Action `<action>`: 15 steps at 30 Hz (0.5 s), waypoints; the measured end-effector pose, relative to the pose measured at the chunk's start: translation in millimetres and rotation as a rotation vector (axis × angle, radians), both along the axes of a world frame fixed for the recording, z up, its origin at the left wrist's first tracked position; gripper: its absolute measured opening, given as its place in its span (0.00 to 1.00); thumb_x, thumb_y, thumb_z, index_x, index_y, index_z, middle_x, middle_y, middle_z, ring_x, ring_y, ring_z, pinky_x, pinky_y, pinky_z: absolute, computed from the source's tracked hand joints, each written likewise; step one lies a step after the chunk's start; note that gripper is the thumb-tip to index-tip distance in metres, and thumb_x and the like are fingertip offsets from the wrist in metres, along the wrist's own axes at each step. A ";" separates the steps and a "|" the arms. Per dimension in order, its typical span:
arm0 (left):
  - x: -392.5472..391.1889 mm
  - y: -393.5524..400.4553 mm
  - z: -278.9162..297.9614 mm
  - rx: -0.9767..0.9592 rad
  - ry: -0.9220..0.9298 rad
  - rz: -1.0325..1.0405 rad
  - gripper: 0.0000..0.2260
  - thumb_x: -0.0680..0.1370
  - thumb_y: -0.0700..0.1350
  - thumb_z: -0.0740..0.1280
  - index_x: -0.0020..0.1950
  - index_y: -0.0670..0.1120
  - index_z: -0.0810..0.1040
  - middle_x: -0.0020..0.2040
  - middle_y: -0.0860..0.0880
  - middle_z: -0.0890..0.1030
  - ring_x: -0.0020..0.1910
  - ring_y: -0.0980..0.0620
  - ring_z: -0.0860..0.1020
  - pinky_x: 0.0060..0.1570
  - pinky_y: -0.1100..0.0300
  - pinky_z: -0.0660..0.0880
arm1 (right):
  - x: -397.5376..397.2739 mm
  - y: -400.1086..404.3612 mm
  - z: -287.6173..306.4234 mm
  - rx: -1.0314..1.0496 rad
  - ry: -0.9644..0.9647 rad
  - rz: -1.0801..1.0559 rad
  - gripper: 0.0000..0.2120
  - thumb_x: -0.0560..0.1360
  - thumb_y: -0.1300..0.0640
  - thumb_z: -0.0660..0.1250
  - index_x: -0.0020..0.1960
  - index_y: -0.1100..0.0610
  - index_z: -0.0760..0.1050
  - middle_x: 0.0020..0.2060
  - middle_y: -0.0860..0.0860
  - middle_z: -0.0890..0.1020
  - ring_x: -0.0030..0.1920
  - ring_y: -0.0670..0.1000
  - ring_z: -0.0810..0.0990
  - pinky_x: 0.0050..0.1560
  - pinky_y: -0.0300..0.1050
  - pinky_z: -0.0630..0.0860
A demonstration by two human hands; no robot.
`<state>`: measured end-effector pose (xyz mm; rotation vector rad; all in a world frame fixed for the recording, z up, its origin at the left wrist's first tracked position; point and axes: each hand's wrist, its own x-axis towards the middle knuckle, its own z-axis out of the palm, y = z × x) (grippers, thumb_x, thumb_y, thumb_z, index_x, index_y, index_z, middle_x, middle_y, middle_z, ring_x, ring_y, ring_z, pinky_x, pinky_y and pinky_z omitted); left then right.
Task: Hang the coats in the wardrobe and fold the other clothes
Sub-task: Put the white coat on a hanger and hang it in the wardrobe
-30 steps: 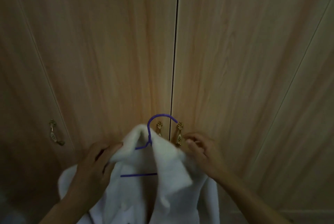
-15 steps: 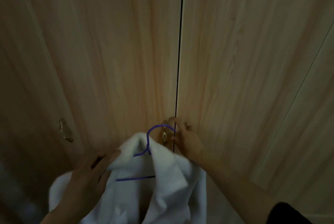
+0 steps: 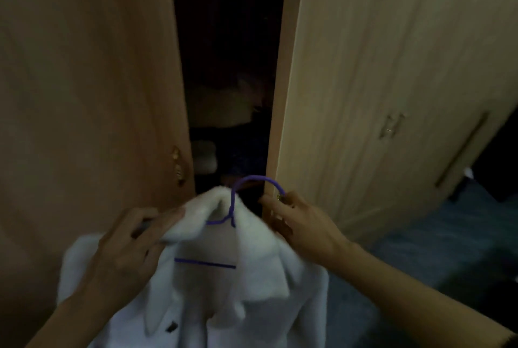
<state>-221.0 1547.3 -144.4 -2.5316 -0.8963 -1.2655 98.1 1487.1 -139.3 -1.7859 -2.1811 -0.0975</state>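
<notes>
- Head view: a white fleecy coat [image 3: 229,277] is carried on a purple hanger [image 3: 232,207] in front of a wooden wardrobe, low in the frame and not yet inside it.
- The left hand [image 3: 126,252] is seen clenched on the coat's collar and shoulder, fingers curled into the fabric; the hanger's shoulder appears to be caught in that grip too, though this is hidden by the cloth. The garment is probably held this way so that it is kept from sliding off the hanger while the other hand is busy.
- The right hand [image 3: 300,221] is placed at the edge of the right door [image 3: 350,81], its fingers curled round the door's edge near the small brass handle fitting, with the forearm reaching in from the lower right. The grip is judged to be closed on the door, which is swung partly outward.
- The left door [image 3: 84,81] is shut, its brass handle [image 3: 177,165] near the gap.
- Between the doors a dark interior [image 3: 229,53] is exposed; pale folded items are dimly made out inside, but no rail can be seen.
- The hook is kept upward and free, presumably so that it can be lifted straight to a rail once the gap is wide enough.
</notes>
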 end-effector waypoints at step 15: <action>154.8 -5.5 11.4 0.180 0.096 -0.315 0.18 0.84 0.42 0.54 0.61 0.38 0.81 0.48 0.39 0.77 0.43 0.47 0.72 0.46 0.56 0.69 | 117.5 -138.9 3.7 0.015 -0.101 -0.318 0.35 0.81 0.47 0.59 0.77 0.35 0.40 0.72 0.39 0.26 0.70 0.38 0.22 0.69 0.42 0.44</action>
